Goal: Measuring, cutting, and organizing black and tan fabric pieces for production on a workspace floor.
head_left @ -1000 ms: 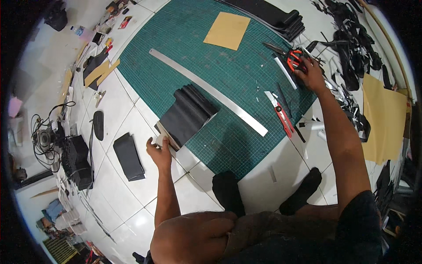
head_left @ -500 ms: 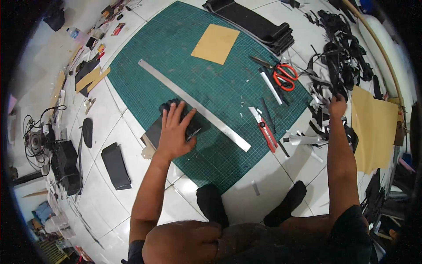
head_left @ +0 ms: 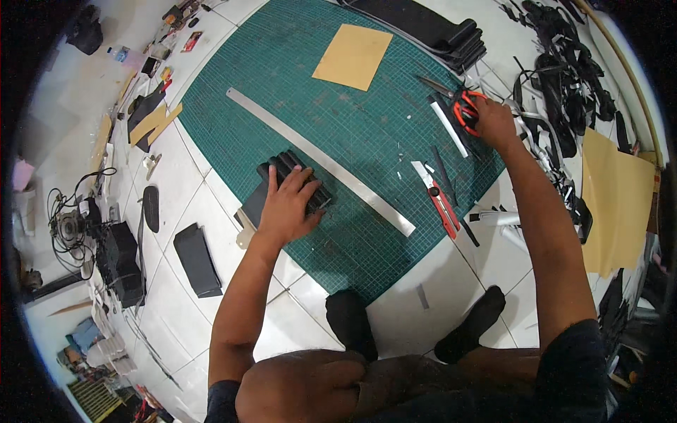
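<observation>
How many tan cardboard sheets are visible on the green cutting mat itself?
1. The tan cardboard sheet lies on the far part of the green cutting mat. Other tan pieces lie on the floor beside the mat, not on it.

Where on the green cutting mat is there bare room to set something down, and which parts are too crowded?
Bare green cutting mat lies left of the tan sheet, above the steel ruler, and again between the ruler and the red utility knife. It is crowded at the mat's right edge, where the right hand meets the orange-handled scissors, and under the left hand on the black material.
</observation>
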`<state>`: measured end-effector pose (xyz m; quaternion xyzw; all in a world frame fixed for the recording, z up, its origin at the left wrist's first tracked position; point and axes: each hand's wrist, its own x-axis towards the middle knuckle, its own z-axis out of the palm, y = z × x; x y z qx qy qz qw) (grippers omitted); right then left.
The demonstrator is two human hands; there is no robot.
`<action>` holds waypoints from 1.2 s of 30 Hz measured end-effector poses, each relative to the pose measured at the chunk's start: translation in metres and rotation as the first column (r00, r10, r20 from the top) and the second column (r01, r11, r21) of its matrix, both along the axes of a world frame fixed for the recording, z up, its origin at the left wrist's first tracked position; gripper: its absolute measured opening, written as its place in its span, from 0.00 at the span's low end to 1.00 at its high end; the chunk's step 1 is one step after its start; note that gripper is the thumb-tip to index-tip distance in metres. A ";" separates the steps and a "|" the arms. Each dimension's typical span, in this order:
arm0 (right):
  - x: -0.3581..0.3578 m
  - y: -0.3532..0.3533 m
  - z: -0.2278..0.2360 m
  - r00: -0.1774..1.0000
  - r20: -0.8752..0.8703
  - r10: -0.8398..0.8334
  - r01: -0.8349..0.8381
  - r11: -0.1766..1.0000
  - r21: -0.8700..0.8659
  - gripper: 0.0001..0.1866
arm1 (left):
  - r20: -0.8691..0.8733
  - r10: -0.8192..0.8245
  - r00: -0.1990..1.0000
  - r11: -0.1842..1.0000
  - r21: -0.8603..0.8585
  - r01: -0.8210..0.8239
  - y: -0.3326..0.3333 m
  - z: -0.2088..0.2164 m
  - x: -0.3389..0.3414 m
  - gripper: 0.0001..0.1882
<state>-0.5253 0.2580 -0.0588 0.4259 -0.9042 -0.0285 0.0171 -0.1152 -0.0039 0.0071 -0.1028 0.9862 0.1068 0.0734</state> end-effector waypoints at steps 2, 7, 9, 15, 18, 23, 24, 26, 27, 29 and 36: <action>0.013 0.002 0.015 0.995 -0.089 0.040 -0.040 0.999 0.003 0.19 | -0.034 0.006 0.999 0.999 -0.032 -0.007 -0.006 0.007 0.007 0.28; -0.002 0.075 0.074 0.990 -0.049 0.134 -0.122 0.972 0.201 0.18 | 0.003 0.115 0.993 0.993 0.004 -0.115 0.005 0.014 0.006 0.31; -0.002 0.116 0.098 0.961 -0.079 0.266 -0.249 0.952 0.180 0.12 | 0.005 0.143 0.990 0.989 -0.030 -0.143 0.012 0.014 0.006 0.33; 0.016 0.181 0.177 0.969 0.046 -0.244 0.109 0.586 0.803 0.21 | 0.042 0.164 0.986 0.980 -0.123 -0.158 0.024 0.002 -0.009 0.34; 0.019 0.213 0.174 0.965 0.068 -0.255 0.149 0.740 0.655 0.22 | 0.008 0.137 0.991 0.972 -0.194 -0.133 0.015 -0.008 -0.002 0.32; 0.082 0.194 0.133 0.705 0.654 -0.275 0.339 0.940 0.030 0.15 | -0.071 0.140 0.988 0.985 -0.095 -0.146 0.017 -0.008 0.003 0.29; 0.108 0.175 0.119 0.628 0.736 -0.254 0.389 0.921 -0.014 0.13 | -0.067 0.184 0.981 0.979 -0.076 -0.189 0.018 -0.008 0.005 0.29; 0.166 0.128 0.094 0.491 0.848 -0.202 0.403 0.915 -0.014 0.18 | -0.052 0.228 0.972 0.970 -0.079 -0.232 0.016 -0.006 0.010 0.30; 0.204 0.109 0.073 0.284 0.959 0.007 0.611 0.769 -0.186 0.18 | -0.071 0.220 0.973 0.968 -0.106 -0.227 0.016 -0.002 0.014 0.30; 0.256 0.065 0.058 0.146 0.989 0.002 0.510 0.857 -0.077 0.19 | -0.098 0.209 0.973 0.967 -0.125 -0.220 0.015 -0.005 0.015 0.30; 0.380 0.002 0.008 -0.661 0.709 0.245 0.509 0.841 0.184 0.34 | -0.083 0.198 0.977 0.967 -0.146 -0.208 0.014 -0.010 0.015 0.33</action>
